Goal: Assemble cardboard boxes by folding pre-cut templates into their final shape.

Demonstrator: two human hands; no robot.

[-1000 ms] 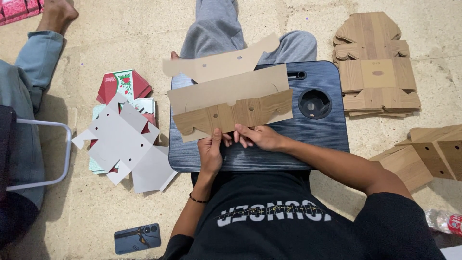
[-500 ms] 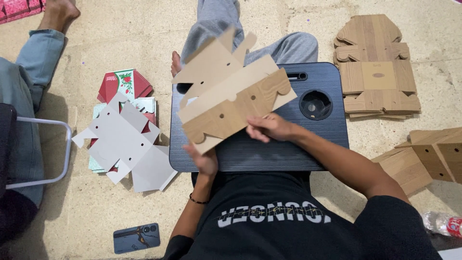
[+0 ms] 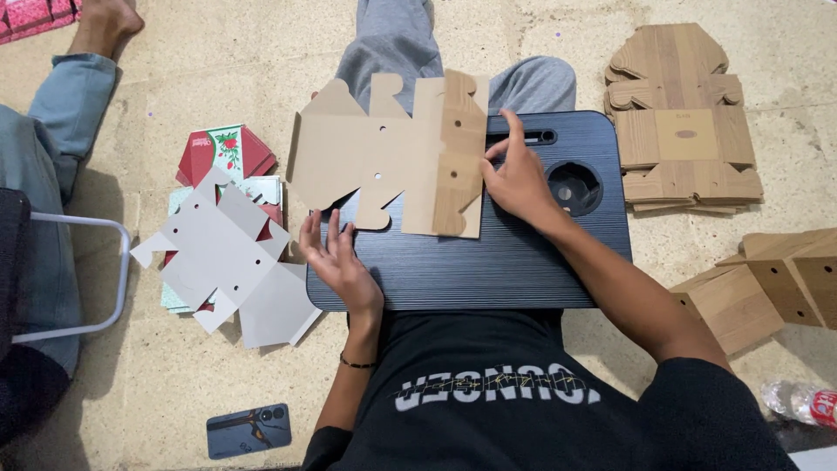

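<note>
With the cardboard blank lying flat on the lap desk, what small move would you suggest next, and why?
Probably press the folded panel down with the right hand to crease it: the blank lies flat on the lap desk, one wood-grain flap is already turned over, and the left hand rests free beside it.

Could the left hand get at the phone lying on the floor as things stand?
Probably yes: the phone lies on bare floor beside the person's left arm, nothing covers it, and the left hand rests open on the lap desk.
</note>
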